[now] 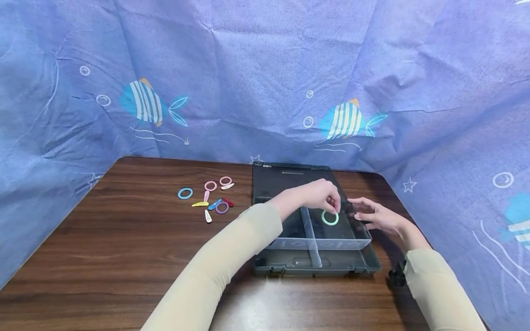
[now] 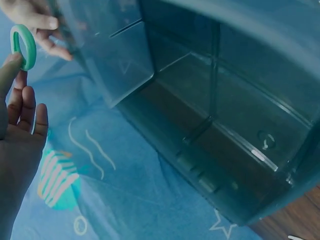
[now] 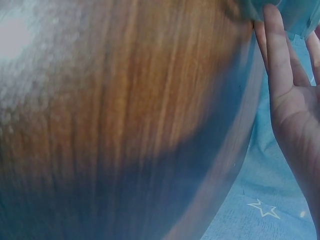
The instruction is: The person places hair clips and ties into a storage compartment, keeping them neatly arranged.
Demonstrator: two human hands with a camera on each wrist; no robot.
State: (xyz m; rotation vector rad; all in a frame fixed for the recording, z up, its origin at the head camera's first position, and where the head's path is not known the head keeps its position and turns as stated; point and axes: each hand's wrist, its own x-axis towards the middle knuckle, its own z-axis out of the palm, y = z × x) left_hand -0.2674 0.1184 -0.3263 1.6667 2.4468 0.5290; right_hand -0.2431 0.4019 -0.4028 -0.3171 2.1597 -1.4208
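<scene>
Pale-green round band [image 2: 31, 47], pinched by left hand [image 1: 319, 195] above grey plastic box [image 1: 315, 271], could be dropped by slipping; right hand [image 1: 380, 216]: fingers outstretched!

The ring [image 2: 31, 47] is coloured mint green, the box [image 1: 316, 270] tinted grey; the blue-violet cloth [image 1: 256, 92] is patterned with striped fish [image 1: 145, 103].

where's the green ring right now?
In the head view, right of centre: the green ring is pinched in the left hand over the open box, just right of its front-to-back divider, left of the right hand.
</scene>
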